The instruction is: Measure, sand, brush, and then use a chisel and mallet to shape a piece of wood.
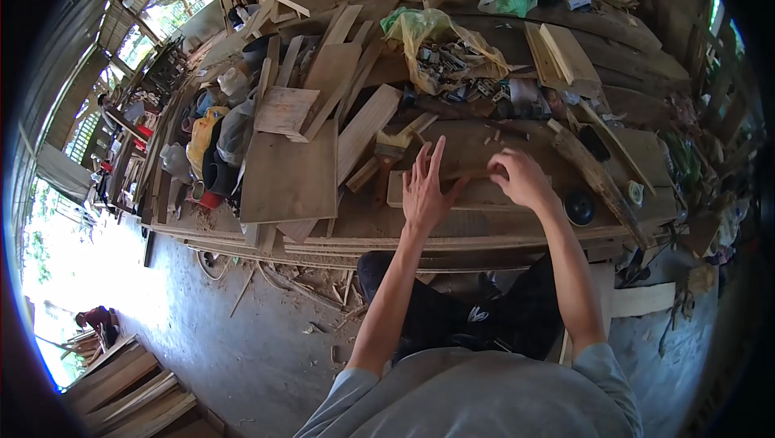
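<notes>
Currently L hand has fingers apart over L end of short board; R hand curls over its R half, can't tell if gripping. Progress: board's laid flat; I can't judge what remains. It's on bench nr front edge, long axis L–R, approx parallel. Brush L, black bowl R.

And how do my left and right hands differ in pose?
Your left hand has fingers extended, while your right hand has them curled. The left hand's fingers point away from you; the right hand's bend toward the left. Both are bare and appear over the pale wooden board; whether they touch it is unclear.
</notes>
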A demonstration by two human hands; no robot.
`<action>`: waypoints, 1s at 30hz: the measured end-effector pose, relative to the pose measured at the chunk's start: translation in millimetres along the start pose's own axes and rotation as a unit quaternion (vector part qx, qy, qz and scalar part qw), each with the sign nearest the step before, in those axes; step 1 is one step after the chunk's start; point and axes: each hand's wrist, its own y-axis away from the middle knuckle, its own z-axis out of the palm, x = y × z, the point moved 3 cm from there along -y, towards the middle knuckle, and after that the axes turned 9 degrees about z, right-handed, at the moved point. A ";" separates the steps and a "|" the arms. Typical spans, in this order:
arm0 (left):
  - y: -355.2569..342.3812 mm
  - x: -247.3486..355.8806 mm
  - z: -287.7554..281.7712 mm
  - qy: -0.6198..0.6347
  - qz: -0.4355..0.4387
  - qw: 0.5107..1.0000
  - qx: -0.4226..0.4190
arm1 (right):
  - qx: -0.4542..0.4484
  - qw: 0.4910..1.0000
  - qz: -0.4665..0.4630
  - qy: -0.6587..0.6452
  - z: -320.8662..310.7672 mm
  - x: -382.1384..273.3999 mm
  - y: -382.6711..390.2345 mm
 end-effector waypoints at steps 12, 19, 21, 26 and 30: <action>23.5 11.8 2.7 0.028 -0.005 0.998 -0.048 | 0.069 0.997 -0.026 0.031 42.9 3.3 -79.2; 23.7 8.1 7.4 0.039 -0.012 0.996 -0.076 | -0.002 0.996 0.014 0.085 97.4 33.3 -169.1; 18.2 8.5 3.3 0.066 0.008 0.997 -0.037 | 0.018 0.995 -0.006 0.097 93.0 37.2 -176.4; 24.7 -17.9 -6.0 0.162 -0.034 0.985 -0.051 | -0.026 0.993 -0.039 0.109 98.7 18.0 -150.5; 29.8 -22.0 -2.9 0.165 -0.013 0.985 -0.051 | -0.047 0.991 0.002 0.127 95.2 4.5 -145.7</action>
